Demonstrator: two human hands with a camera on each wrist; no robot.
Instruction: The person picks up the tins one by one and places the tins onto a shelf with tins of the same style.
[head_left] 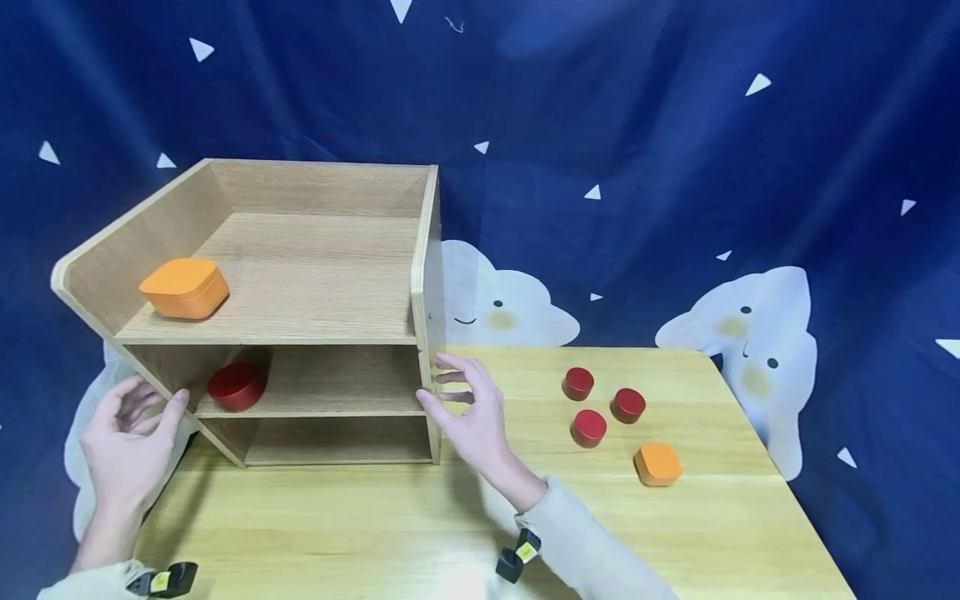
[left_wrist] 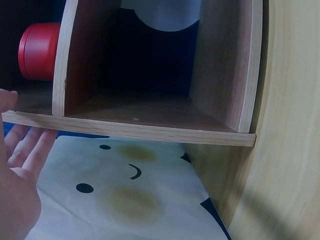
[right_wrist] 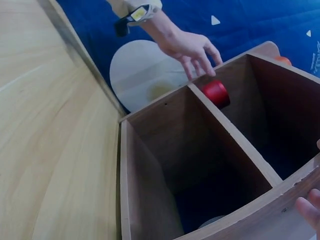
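A wooden shelf unit (head_left: 322, 275) stands on the table with its open compartments facing me. My left hand (head_left: 127, 437) is at its left side panel, thumb by the front edge and fingers along the outer face. My right hand (head_left: 476, 417) is at the right panel, with the thumb tip at the front edge and the fingers spread loosely beside the outer side. Neither hand is closed tightly round the wood. On the top shelf, at the left, sits an orange rounded-square container (head_left: 187, 288). A red round container (head_left: 236, 387) is in the middle compartment, near the left panel.
On the right of the wooden table (head_left: 337, 533) are several smaller pieces: red round ones (head_left: 588, 428) grouped together and an orange rounded-square one (head_left: 658, 464) nearer to me. A dark blue curtain (head_left: 600, 125) with white triangles and cloud faces hangs behind.
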